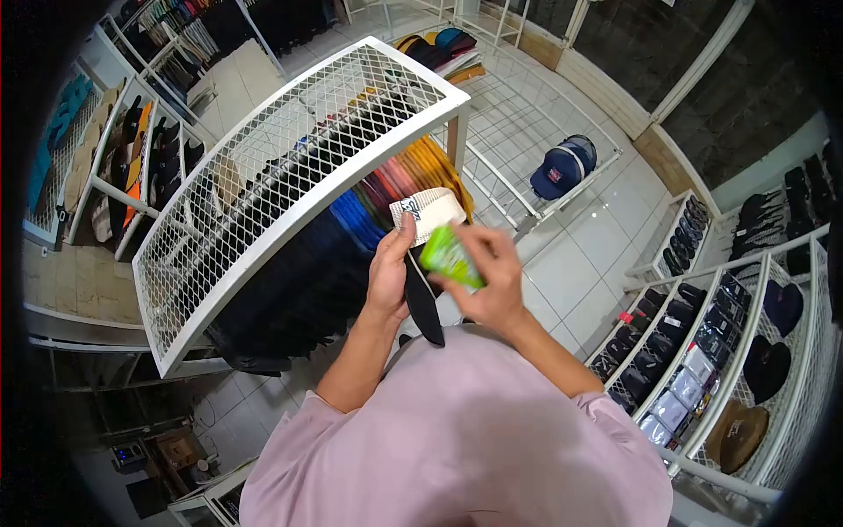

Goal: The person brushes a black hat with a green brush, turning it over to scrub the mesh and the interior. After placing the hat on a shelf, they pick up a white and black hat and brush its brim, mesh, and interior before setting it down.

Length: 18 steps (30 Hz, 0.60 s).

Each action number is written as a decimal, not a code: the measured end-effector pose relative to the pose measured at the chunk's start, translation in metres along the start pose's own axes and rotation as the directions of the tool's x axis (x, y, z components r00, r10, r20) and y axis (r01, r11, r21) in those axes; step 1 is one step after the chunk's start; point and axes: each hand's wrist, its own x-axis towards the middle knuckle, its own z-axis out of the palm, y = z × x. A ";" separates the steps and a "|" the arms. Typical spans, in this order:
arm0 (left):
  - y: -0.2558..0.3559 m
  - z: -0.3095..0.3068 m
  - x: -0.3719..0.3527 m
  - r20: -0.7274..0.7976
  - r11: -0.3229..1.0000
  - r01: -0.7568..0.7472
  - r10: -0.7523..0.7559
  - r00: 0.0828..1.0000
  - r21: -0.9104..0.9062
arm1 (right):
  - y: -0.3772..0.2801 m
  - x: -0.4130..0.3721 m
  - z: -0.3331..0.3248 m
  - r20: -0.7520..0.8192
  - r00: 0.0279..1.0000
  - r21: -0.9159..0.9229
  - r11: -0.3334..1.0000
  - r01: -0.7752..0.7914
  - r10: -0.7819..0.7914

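Left hand (391, 274) closed on white mesh cap with black brim (432, 213), chest-high beside white wire-mesh rack (299, 123). Right hand (493, 283) grips small green object (450, 257), blurred, at cap. Risk: 1-hand brim grip slips, cap falls to white tiled floor (580, 255).

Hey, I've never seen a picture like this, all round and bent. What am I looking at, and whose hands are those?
There is no machine here: one camera sits on a person's head and looks down, so the wide lens bends the shop around them. The pink-sleeved arms are the wearer's own. The left hand grips a cream mesh cap with a black brim. The right hand holds a small green object, too blurred to name. Below them stands a white wire-mesh rack over rows of coloured caps, and a navy cap lies on a lower wire shelf.
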 end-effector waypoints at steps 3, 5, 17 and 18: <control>-0.003 -0.002 -0.001 -0.003 1.000 0.009 -0.009 1.000 0.018 | 0.005 0.004 0.004 -0.058 0.997 -0.041 0.997 -0.061 0.058; 0.001 0.006 -0.003 -0.039 1.000 0.007 -0.006 0.999 0.010 | 0.027 0.014 0.006 -0.151 0.921 0.137 0.930 -0.340 0.359; 0.010 -0.006 -0.007 0.110 0.949 0.101 -0.071 0.991 -0.297 | 0.043 0.019 -0.012 0.104 0.916 0.388 0.832 -0.397 0.389; 0.010 -0.005 -0.008 0.109 0.949 0.101 -0.071 0.992 -0.298 | 0.042 0.018 -0.018 0.054 0.937 0.370 0.865 -0.339 0.344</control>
